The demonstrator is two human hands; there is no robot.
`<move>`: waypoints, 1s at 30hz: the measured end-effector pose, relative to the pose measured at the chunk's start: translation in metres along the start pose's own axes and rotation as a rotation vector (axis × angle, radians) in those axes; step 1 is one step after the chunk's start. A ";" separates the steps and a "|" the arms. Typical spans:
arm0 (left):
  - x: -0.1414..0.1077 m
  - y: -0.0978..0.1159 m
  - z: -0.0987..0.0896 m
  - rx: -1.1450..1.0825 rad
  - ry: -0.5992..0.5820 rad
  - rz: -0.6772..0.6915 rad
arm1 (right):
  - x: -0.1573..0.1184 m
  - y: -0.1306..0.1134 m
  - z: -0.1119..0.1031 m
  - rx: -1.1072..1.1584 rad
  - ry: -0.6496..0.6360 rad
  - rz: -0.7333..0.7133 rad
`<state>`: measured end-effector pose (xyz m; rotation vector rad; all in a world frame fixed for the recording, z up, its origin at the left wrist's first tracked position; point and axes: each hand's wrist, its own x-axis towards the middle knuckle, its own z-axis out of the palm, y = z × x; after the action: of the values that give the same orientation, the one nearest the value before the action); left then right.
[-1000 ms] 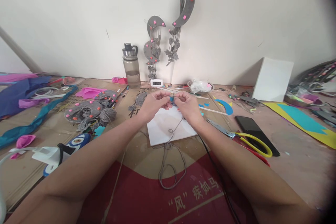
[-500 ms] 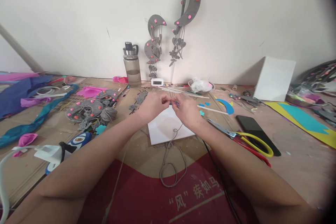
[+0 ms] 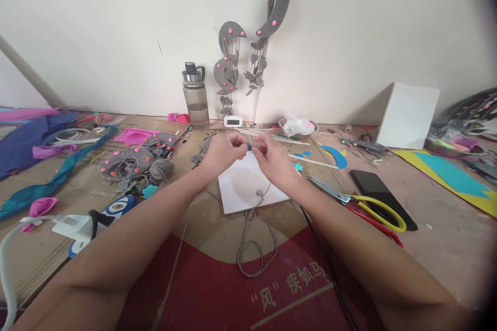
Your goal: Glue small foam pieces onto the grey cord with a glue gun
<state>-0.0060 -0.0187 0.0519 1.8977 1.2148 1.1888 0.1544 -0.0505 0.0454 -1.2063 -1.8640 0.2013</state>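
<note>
Above a white board (image 3: pixel 248 186), my left hand (image 3: pixel 227 152) and my right hand (image 3: pixel 275 163) are held close together, fingertips nearly meeting. Both are closed in a pinch. A tiny dark piece (image 3: pixel 249 147) shows at my left fingertips; its kind is too small to tell. From under my right hand a grey cord (image 3: pixel 259 194) runs down over the board and lies in loose loops on the cardboard. My right fingers seem closed on this cord, though its end is hidden.
Scissors (image 3: pixel 357 204) and a phone (image 3: pixel 382 199) lie at right. A bottle (image 3: pixel 196 103) and a small clock (image 3: pixel 233 121) stand by the wall. Grey moon-shaped hangings (image 3: pixel 279 5) hang there. A grey decorated wreath (image 3: pixel 128 163) and a plug (image 3: pixel 75 225) are at left.
My fingertips have drawn slightly apart, and the tiny dark piece now shows between them. The right-hand moon hanging has swung a little to the left. The cord loops have stayed put.
</note>
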 end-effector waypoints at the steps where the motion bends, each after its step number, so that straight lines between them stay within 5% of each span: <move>1: 0.000 0.001 0.000 -0.028 -0.005 -0.013 | 0.000 0.000 0.000 0.009 0.001 0.004; 11: 0.000 0.004 0.008 -0.374 -0.091 -0.120 | 0.002 0.004 -0.001 0.082 0.057 0.088; 19: -0.001 0.003 0.008 -0.394 -0.129 -0.139 | 0.001 0.002 -0.001 0.020 0.084 0.081; 30: 0.008 -0.006 -0.001 -0.403 0.123 -0.152 | -0.003 0.003 0.005 0.027 0.026 -0.003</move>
<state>-0.0081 -0.0091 0.0500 1.4311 1.0633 1.3639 0.1533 -0.0498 0.0395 -1.1825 -1.8348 0.2073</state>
